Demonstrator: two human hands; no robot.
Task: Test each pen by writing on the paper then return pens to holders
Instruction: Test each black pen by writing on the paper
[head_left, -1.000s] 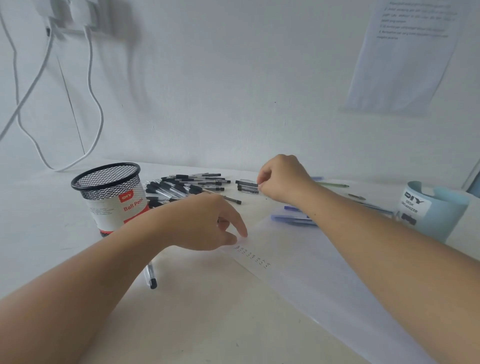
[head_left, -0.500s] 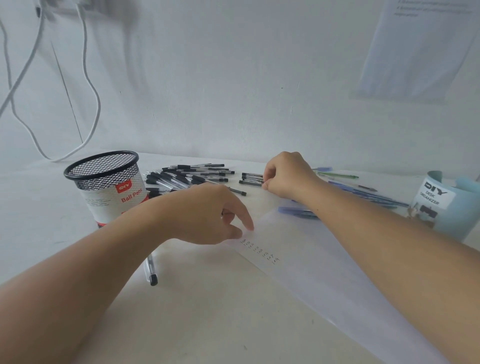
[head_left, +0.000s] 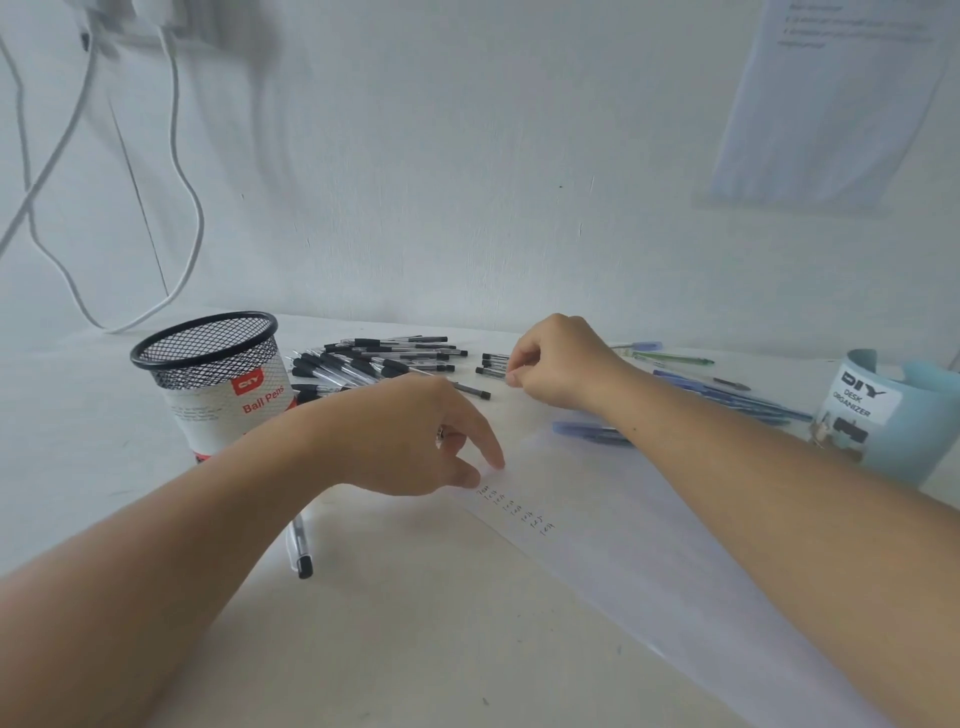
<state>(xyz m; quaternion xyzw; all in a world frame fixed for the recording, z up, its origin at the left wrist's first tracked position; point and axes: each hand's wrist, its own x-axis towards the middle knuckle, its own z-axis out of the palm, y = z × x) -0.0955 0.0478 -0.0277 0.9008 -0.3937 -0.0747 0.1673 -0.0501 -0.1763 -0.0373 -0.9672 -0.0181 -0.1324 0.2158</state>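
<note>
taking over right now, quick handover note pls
Left grip presses a corner of the paper; right grip pinches a black pen beside the pile.
Loose black pens lie by the mesh holder, blue pens near the blue organizer, a stray pen by the left forearm.
Done: a short column of test marks. Left: test the other pens, return all to holders.

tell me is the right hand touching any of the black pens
Touching. The head view shows the right hand pinching the end of a black pen between thumb and forefinger.
</note>
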